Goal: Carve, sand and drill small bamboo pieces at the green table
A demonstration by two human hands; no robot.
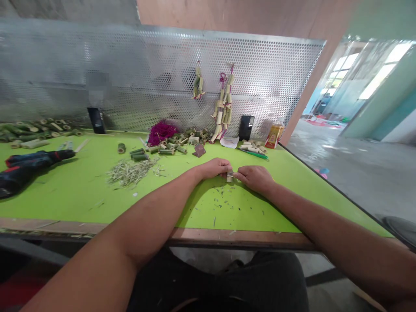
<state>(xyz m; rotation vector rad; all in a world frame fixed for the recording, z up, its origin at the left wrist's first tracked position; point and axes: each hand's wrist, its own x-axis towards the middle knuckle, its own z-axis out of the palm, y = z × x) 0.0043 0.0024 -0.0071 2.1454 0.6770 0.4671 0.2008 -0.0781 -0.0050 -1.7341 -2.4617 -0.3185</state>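
My left hand [217, 168] is closed around a short pale piece of bamboo [229, 178], held upright just over the green tabletop. Closed beside it on the right is my right hand [258, 177], its fingertips meeting the bamboo. A thin, shiny sliver shows at those fingertips, too small to name. Small dark scrapings [222, 203] are scattered on the surface below both hands.
A cordless drill [29, 167] lies at left near bamboo shavings [130, 172]. Along the back are cut bamboo pieces [167, 151], purple string [161, 132], a phone [246, 127] and a bottle [274, 133]. Bamboo strands [224, 104] hang on the perforated metal panel.
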